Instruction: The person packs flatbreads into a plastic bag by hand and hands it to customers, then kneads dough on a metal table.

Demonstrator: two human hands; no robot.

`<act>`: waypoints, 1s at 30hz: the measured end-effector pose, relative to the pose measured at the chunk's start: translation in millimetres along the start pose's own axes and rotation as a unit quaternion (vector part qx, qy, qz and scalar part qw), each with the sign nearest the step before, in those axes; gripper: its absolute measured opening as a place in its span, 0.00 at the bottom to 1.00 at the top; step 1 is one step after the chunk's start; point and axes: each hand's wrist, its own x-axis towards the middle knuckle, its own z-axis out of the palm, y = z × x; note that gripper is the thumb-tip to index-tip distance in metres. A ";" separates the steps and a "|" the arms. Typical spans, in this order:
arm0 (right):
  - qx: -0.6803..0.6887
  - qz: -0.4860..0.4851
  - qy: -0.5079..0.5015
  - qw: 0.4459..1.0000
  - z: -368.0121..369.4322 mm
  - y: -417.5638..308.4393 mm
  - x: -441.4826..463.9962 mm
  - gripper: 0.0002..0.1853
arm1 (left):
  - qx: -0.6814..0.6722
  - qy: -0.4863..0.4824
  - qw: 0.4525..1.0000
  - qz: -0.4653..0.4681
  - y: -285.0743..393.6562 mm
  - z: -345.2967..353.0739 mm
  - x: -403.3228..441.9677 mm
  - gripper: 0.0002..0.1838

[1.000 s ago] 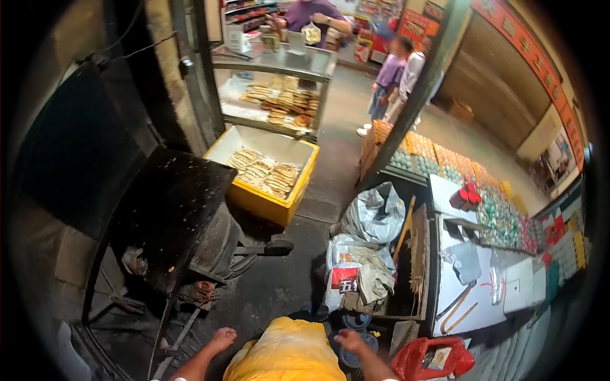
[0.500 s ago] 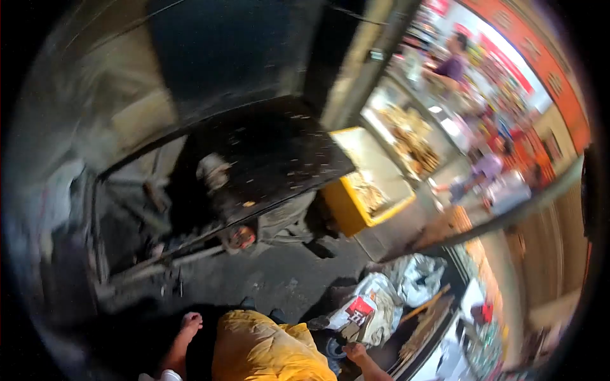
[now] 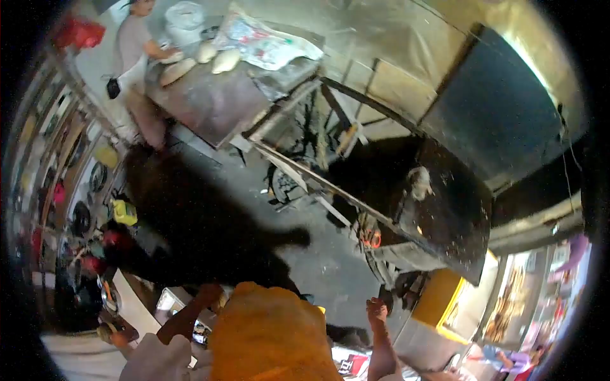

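My left hand (image 3: 208,296) hangs in shadow beside the orange apron (image 3: 267,333) on my body. Its fingers are too dark and blurred to make out, and a small pale patch lies between it and the apron. My right hand (image 3: 377,309) is raised on the other side, over the grey floor, with its fingers curled in and nothing visible in them. Nearest to it are the yellow-sided bin (image 3: 438,298) and the dark table (image 3: 448,213) with a metal frame. A pale crumpled cloth-like lump (image 3: 419,183) lies on that table.
A person (image 3: 133,57) stands at a worktop (image 3: 213,108) bearing dough-like lumps (image 3: 225,61) and a printed sack (image 3: 267,46). Shelving (image 3: 54,146) lines the left, with a yellow container (image 3: 124,212) near it. A printed bag (image 3: 351,364) lies at the bottom.
My view has swung left, bringing the worktop, the person and the shelves into sight. My right hand has come away from beside the printed bag and is raised.
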 end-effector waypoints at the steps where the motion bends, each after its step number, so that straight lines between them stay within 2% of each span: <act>1: 0.266 0.121 -0.102 0.951 -3.0 -0.7 30.2 0.06 | -0.020 0.008 1.000 -0.010 -12.8 -2.7 -3.5 0.13; 2: -0.139 0.028 -0.031 0.989 37.9 -11.9 35.2 0.11 | -0.040 0.014 0.999 -0.020 -27.8 -4.7 -5.7 0.13; 3: -0.380 0.034 -0.018 0.924 87.5 -36.1 32.6 0.17 | -0.057 0.017 0.998 -0.031 -42.6 -7.7 -9.0 0.13; 4: -0.597 0.047 -0.012 0.801 154.3 -76.1 24.6 0.23 | -0.073 0.019 0.996 -0.041 -58.6 -9.6 -10.6 0.13; 5: -0.598 0.035 -0.024 0.801 168.8 -68.5 30.7 0.23 | -0.088 0.018 0.995 -0.051 -77.9 -11.8 -8.1 0.13; 6: -0.529 0.009 -0.051 0.847 178.7 -59.1 33.3 0.24 | -0.104 0.015 0.993 -0.062 -91.2 -14.7 -8.1 0.12; 7: -0.407 -0.021 -0.093 0.909 173.2 -35.2 39.3 0.25 | -0.117 0.012 0.990 -0.072 -98.6 -17.9 -9.5 0.12; 8: -0.227 -0.032 -0.139 0.963 166.8 -15.7 44.9 0.25 | -0.130 0.008 0.988 -0.082 -109.3 -19.4 -5.5 0.12; 9: -0.072 -0.020 -0.185 0.980 162.0 -3.1 50.4 0.26 | -0.143 0.006 0.985 -0.092 -116.7 -21.3 -0.3 0.12; 11: -0.240 -0.026 -0.128 0.962 208.5 -39.0 57.5 0.26 | -0.162 0.006 0.981 -0.104 -127.0 -28.4 17.7 0.12; 12: -0.305 0.041 -0.160 0.938 237.1 -81.4 50.7 0.27 | -0.168 0.008 0.980 -0.105 -130.0 -31.1 29.5 0.12; 14: -0.473 0.073 -0.143 0.866 278.2 -103.1 53.3 0.26 | -0.176 0.012 0.979 -0.098 -127.7 -35.1 50.5 0.12; 15: -0.476 0.078 -0.146 0.864 288.0 -111.1 53.8 0.26 | -0.174 0.015 0.980 -0.091 -129.2 -34.9 63.4 0.12; 17: -0.364 -0.018 -0.203 0.909 313.2 -126.7 57.3 0.23 | -0.199 0.016 0.978 -0.067 -116.6 -36.0 89.0 0.12; 18: -0.250 0.058 -0.170 0.951 311.3 -117.2 69.8 0.25 | -0.240 0.006 0.969 -0.050 -94.3 -44.3 98.1 0.13; 19: -0.252 0.057 -0.176 0.950 321.9 -121.5 79.5 0.25 | -0.283 -0.002 0.959 -0.034 -72.0 -51.1 103.5 0.14; 20: -0.441 0.077 -0.158 0.880 334.9 -127.1 86.1 0.27 | -0.300 0.035 0.953 -0.004 -51.2 -57.0 95.6 0.14; 21: -0.612 0.094 -0.134 0.774 346.3 -131.9 90.3 0.29 | -0.305 0.040 0.951 -0.008 -54.7 -61.8 108.7 0.14; 22: -0.605 0.064 -0.143 0.781 353.9 -137.2 91.7 0.30 | -0.238 0.010 0.970 0.046 -58.3 -64.2 121.6 0.13; 24: -0.596 0.080 -0.167 0.781 374.8 -158.0 100.0 0.30 | -0.177 -0.021 0.980 0.083 -55.2 -62.0 112.8 0.13; 26: -0.586 0.090 -0.196 0.781 382.6 -161.6 122.1 0.29 | -0.229 0.091 0.969 -0.017 -15.4 -70.6 82.2 0.14; 27: -0.625 0.104 -0.200 0.747 374.8 -151.8 144.9 0.29 | -0.235 0.099 0.966 -0.027 -21.0 -64.2 76.0 0.14; 28: -0.664 0.114 -0.204 0.711 372.5 -149.7 165.7 0.28 | -0.194 0.143 0.969 0.051 -40.5 -48.7 72.1 0.14; 29: -0.667 0.112 -0.217 0.704 383.5 -160.1 181.1 0.28 | -0.148 0.187 0.963 0.127 -50.4 -38.2 68.3 0.15; 30: -0.666 0.127 -0.232 0.698 392.8 -166.5 201.4 0.28 | -0.152 0.200 0.961 0.121 -42.5 -41.1 54.7 0.15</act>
